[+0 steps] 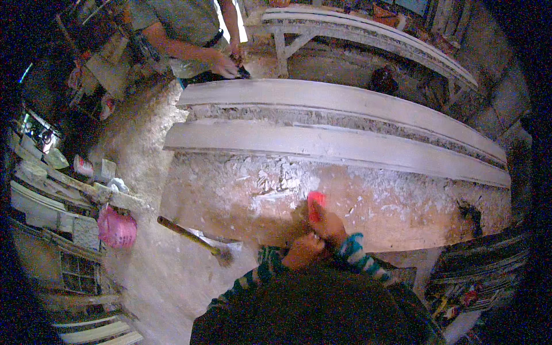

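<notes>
A small bright red object (315, 201), whose kind I cannot make out, sticks up from my right hand (328, 225). The fingers of that hand are wrapped round its lower end, over the near part of the worktable (230, 218). My left hand (305, 251) is closed just below and to the left, close against the right hand. What it holds, if anything, is hidden. Beyond my hands lie white powder and scraps (282, 178), and then two long pale moulding strips, the nearer one (259, 137) and the farther one (276, 92).
Across the table, another person's hand (225, 67) holds a small dark thing by the far strip's end. A long-handled brush (190, 234) lies at the table's near left edge. Left stands a pink bucket (118, 227); a long white bench (356, 29) is behind.
</notes>
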